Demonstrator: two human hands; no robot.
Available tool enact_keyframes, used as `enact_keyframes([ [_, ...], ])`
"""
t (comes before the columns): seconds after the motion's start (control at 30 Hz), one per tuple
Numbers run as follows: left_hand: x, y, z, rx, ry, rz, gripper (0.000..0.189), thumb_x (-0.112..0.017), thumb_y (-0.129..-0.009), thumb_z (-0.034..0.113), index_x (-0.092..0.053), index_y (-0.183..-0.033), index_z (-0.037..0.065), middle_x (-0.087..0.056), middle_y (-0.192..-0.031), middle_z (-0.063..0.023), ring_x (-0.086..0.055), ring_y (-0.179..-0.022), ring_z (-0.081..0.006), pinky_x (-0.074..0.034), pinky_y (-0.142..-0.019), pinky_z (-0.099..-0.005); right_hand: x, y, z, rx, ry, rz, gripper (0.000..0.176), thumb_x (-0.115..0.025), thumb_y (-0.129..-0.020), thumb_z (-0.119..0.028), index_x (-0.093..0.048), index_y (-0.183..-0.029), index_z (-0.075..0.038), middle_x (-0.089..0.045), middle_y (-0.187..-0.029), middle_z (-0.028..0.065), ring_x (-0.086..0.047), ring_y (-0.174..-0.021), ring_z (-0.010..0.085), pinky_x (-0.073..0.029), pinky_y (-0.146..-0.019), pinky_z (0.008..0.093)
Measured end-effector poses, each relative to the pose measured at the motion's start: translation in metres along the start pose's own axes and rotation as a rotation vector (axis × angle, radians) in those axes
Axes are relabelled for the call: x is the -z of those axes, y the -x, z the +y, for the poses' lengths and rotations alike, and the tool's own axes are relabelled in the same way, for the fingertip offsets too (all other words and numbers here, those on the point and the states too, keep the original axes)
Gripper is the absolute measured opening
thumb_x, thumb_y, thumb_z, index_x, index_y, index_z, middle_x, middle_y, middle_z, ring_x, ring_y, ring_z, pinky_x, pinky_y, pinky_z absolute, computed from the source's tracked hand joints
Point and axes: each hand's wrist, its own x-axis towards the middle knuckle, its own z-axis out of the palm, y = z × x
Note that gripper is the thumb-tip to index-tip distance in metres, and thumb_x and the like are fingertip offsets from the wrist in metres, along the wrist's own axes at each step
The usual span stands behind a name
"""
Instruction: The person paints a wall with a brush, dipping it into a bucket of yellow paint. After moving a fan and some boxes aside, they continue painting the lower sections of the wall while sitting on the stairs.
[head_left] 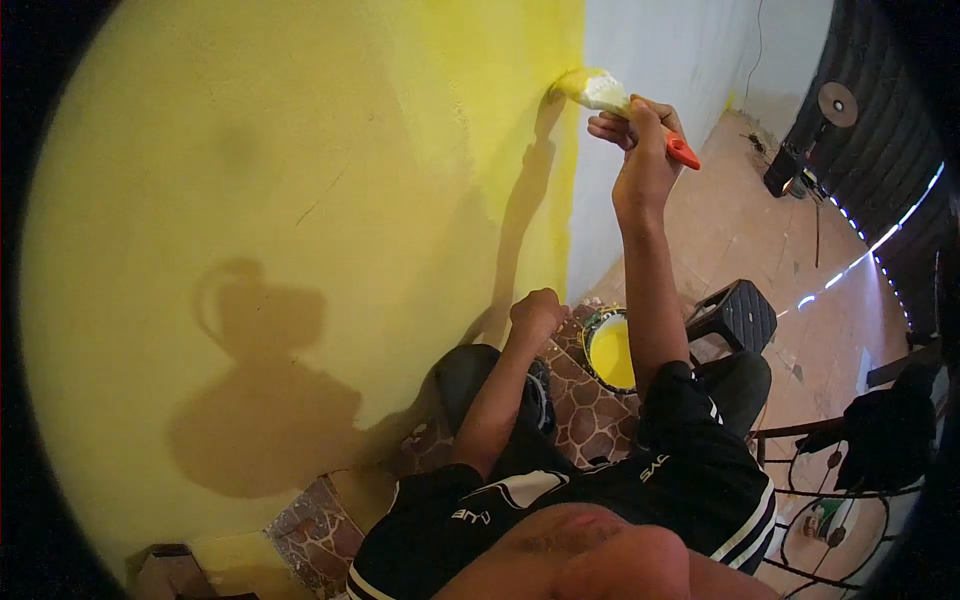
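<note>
A paintbrush with a red-orange handle end is in my right hand, which is closed around its handle. The yellow-coated bristles touch the wall near the edge between yellow paint and a white area. Lower down, my left hand is closed near the foot of the wall; whether it holds anything is too small to tell. A bucket of yellow paint stands on the stone-patterned floor, between my two forearms.
A dark plastic stool stands right of the bucket. At the lower right is a metal rack with a black cloth on it. A black box-like object lies on the tiled floor at the upper right.
</note>
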Motion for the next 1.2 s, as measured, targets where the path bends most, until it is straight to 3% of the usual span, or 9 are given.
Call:
enact_keyframes([
  [0.23, -0.01, -0.006, -0.009, -0.032, 0.015, 0.057, 0.041, -0.058, -0.085, 0.042, -0.067, -0.069, 0.005, -0.066, -0.063, -0.0057, -0.066, -0.073, -0.0259, -0.05, -0.074, -0.0424, 0.013, 0.011, 0.012, 0.202, 0.042, -0.01, 0.015, -0.053, -0.09, -0.012, -0.052, -0.092, 0.003, -0.063, -0.074, 0.0188, -0.065, -0.061, 0.0255, -0.056, -0.06, 0.0353],
  [0.3, -0.009, -0.003, -0.008, -0.039, 0.023, 0.057, 0.04, -0.059, -0.084, 0.042, -0.067, -0.072, 0.005, -0.066, -0.063, -0.0065, -0.067, -0.073, -0.0263, -0.05, -0.074, -0.0427, 0.021, 0.018, 0.021, 0.255, 0.079, -0.029, 0.015, -0.052, -0.092, -0.012, -0.051, -0.094, 0.003, -0.064, -0.077, 0.0185, -0.065, -0.062, 0.0242, -0.056, -0.061, 0.0353],
  [0.53, -0.002, 0.005, -0.004, -0.035, 0.024, 0.059, 0.041, -0.06, -0.084, 0.043, -0.065, -0.089, 0.003, -0.068, -0.073, -0.0124, -0.067, -0.08, -0.0299, -0.05, -0.075, -0.0441, 0.06, 0.043, 0.059, 0.182, 0.204, -0.2, 0.009, -0.052, -0.092, -0.006, -0.051, -0.093, 0.002, -0.065, -0.079, 0.0161, -0.064, -0.064, 0.0204, -0.055, -0.063, 0.0336],
  [0.73, 0.003, 0.01, 0.003, -0.031, 0.046, 0.04, 0.037, -0.066, -0.08, 0.038, -0.067, -0.088, 0.001, -0.067, -0.089, -0.0201, -0.066, -0.088, -0.0345, -0.051, -0.075, -0.0447, 0.101, 0.059, 0.071, 0.129, 0.353, -0.304, 0.009, -0.056, -0.09, -0.005, -0.053, -0.09, 0.004, -0.066, -0.074, 0.0127, -0.066, -0.069, 0.0156, -0.053, -0.064, 0.027],
  [0.83, 0.002, 0.008, 0.002, -0.041, 0.03, 0.025, 0.044, -0.062, -0.082, 0.044, -0.065, -0.091, 0.001, -0.067, -0.086, -0.0183, -0.065, -0.087, -0.0333, -0.05, -0.076, -0.0449, 0.115, 0.064, 0.064, 0.03, 0.541, -0.409, 0.006, -0.057, -0.089, -0.002, -0.055, -0.091, 0.003, -0.065, -0.077, 0.0129, -0.065, -0.069, 0.0157, -0.054, -0.066, 0.0277],
  [0.97, -0.004, 0.007, 0.0, -0.059, 0.006, 0.096, 0.043, -0.062, -0.082, 0.043, -0.066, -0.087, 0.001, -0.068, -0.081, -0.0167, -0.066, -0.084, -0.0325, -0.05, -0.076, -0.0447, 0.129, 0.06, 0.047, 0.052, 0.768, -0.55, 0.006, -0.06, -0.087, -0.002, -0.057, -0.089, 0.003, -0.066, -0.077, 0.0116, -0.065, -0.07, 0.014, -0.053, -0.065, 0.0265],
  [1.07, -0.003, 0.005, 0.002, -0.051, 0.019, 0.069, 0.042, -0.063, -0.082, 0.043, -0.066, -0.082, 0.001, -0.067, -0.074, -0.0142, -0.066, -0.08, -0.031, -0.05, -0.075, -0.0439, 0.121, 0.055, 0.028, 0.179, 0.811, -0.601, 0.008, -0.065, -0.081, 0.0, -0.06, -0.088, 0.001, -0.065, -0.076, 0.0099, -0.065, -0.069, 0.0146, -0.05, -0.061, 0.0264],
  [1.17, -0.005, 0.005, 0.003, -0.045, 0.045, 0.038, 0.041, -0.067, -0.079, 0.041, -0.067, -0.09, 0.002, -0.067, -0.09, -0.02, -0.066, -0.088, -0.0337, -0.051, -0.073, -0.0427, 0.108, 0.047, 0.022, 0.338, 0.788, -0.711, 0.01, -0.065, -0.08, 0.002, -0.061, -0.089, 0.0, -0.064, -0.078, 0.0103, -0.064, -0.069, 0.0177, -0.049, -0.061, 0.0281],
  [1.2, -0.007, 0.004, 0.002, -0.049, 0.02, 0.052, 0.04, -0.065, -0.081, 0.042, -0.067, -0.085, 0.002, -0.067, -0.079, -0.0157, -0.066, -0.082, -0.0313, -0.051, -0.073, -0.0427, 0.103, 0.042, 0.022, 0.361, 0.796, -0.73, 0.012, -0.065, -0.079, 0.003, -0.062, -0.09, 0.0, -0.063, -0.079, 0.0105, -0.063, -0.069, 0.0183, -0.049, -0.061, 0.0283],
])
